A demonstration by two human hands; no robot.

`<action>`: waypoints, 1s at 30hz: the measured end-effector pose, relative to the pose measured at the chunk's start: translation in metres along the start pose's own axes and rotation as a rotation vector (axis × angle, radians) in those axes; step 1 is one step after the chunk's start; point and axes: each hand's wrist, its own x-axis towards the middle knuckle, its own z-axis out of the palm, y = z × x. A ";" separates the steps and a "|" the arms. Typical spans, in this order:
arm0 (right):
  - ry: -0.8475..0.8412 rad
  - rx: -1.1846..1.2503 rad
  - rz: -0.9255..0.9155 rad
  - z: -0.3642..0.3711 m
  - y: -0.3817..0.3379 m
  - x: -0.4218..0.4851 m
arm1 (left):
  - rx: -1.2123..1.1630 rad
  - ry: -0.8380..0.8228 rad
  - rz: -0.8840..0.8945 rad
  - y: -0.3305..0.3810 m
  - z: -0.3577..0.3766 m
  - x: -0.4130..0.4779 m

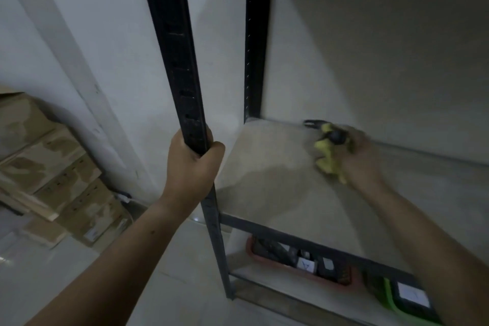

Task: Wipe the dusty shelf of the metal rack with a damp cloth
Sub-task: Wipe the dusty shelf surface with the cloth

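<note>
The metal rack has dark slotted uprights and a pale shelf board (270, 182). My left hand (191, 164) grips the front left upright (174, 61) just above shelf level. My right hand (357, 156) holds a bunched yellow cloth (326, 161) on the shelf near the back wall, blurred by motion. A small dark tool with a black and yellow handle (325, 130) lies right at the hand and cloth; whether the fingers also hold it is unclear.
A red tray (341, 282) of dark items sits on the lower shelf, with a green-edged black case (407, 302) to its right. Stacked cardboard boxes (53, 167) stand on the tiled floor at left. White walls close behind the rack.
</note>
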 end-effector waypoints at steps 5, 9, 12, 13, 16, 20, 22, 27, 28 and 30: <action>0.015 -0.728 0.158 -0.036 0.080 0.027 | -0.017 0.002 0.001 0.000 0.000 0.001; -0.009 -0.714 0.009 0.014 0.051 0.027 | -0.028 -0.007 0.000 0.000 0.000 0.001; 0.010 -0.622 -0.125 0.066 0.012 0.037 | -0.002 0.000 0.000 -0.001 0.000 0.001; 0.004 -0.611 -0.179 0.085 -0.003 0.038 | 0.002 -0.001 0.000 -0.001 0.000 0.001; -0.188 -0.594 -0.232 0.145 -0.049 0.041 | 0.008 0.002 0.003 -0.003 0.001 0.001; -0.438 -0.421 -0.424 0.187 -0.099 0.012 | 0.042 -0.001 0.055 -0.006 -0.001 0.002; -0.581 -0.263 -0.548 0.178 -0.110 -0.017 | 0.036 -0.008 0.075 -0.005 -0.001 0.002; -0.407 0.072 -0.565 0.095 -0.083 -0.040 | -0.004 -0.033 0.061 0.001 0.000 0.002; -0.274 0.067 -0.534 0.069 -0.068 -0.033 | -0.005 -0.038 0.060 0.001 0.000 0.002; -0.035 -0.064 -0.484 0.010 -0.027 -0.013 | -0.012 -0.042 0.062 0.001 0.001 0.001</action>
